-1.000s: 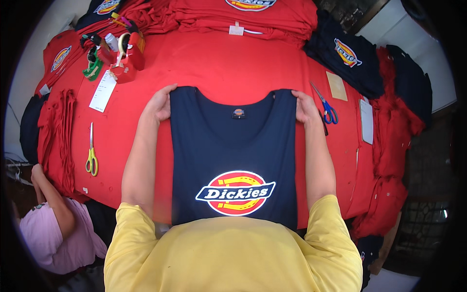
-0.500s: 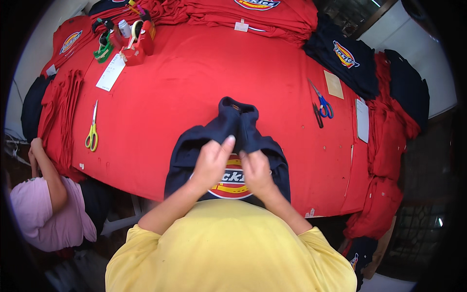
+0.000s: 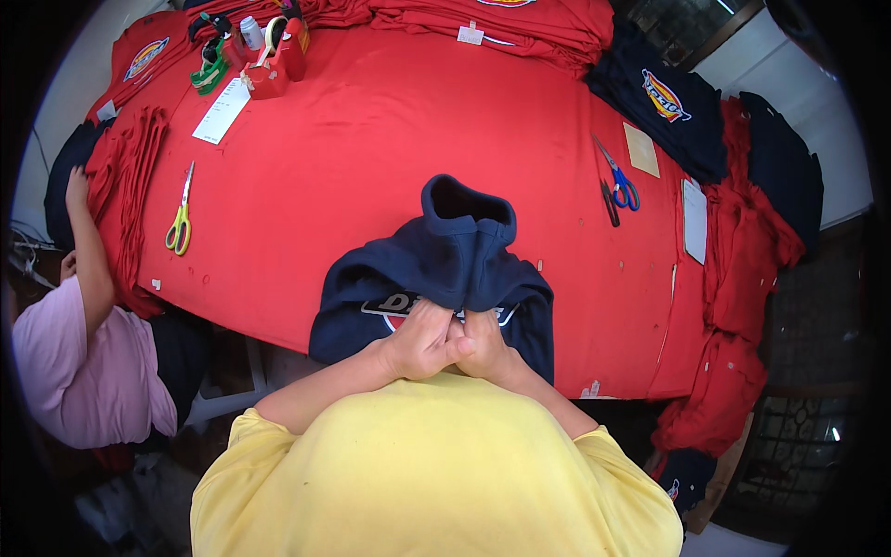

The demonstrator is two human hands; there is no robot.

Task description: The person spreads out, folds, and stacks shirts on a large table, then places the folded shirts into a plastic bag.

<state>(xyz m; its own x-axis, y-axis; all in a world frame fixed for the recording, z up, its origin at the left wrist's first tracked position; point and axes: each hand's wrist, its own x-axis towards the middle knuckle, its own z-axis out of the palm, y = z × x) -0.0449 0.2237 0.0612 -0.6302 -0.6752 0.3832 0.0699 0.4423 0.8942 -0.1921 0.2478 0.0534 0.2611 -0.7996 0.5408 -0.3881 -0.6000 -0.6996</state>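
Observation:
A navy sweatshirt [image 3: 371,278] with a printed chest logo lies in front of me at the table's near edge. Its thick hood or tall collar stands up, and the dark opening faces upward. My left hand [image 3: 419,343] is closed on the lower edge of that hood, thumb pointing right. Close beside it, my right hand [image 3: 483,345] grips the same edge, and the two hands touch. Fingertips of both hands are tucked under the cloth and hidden. Part of the logo is covered by the hood and my hands.
Yellow-handled scissors [image 3: 179,227] lie at left; blue-handled scissors [image 3: 624,190] and a small dark tool [image 3: 609,204] at right. Tape dispensers [image 3: 267,76] and a paper slip [image 3: 221,111] sit far left. Folded red garments [image 3: 520,37] line the edges. A co-worker [image 3: 88,371] reaches in at left.
My hands have drawn down toward my body, pulling the hood edge, and its opening shows wider. The co-worker's hand has moved farther up to the dark pile. The view has shifted slightly.

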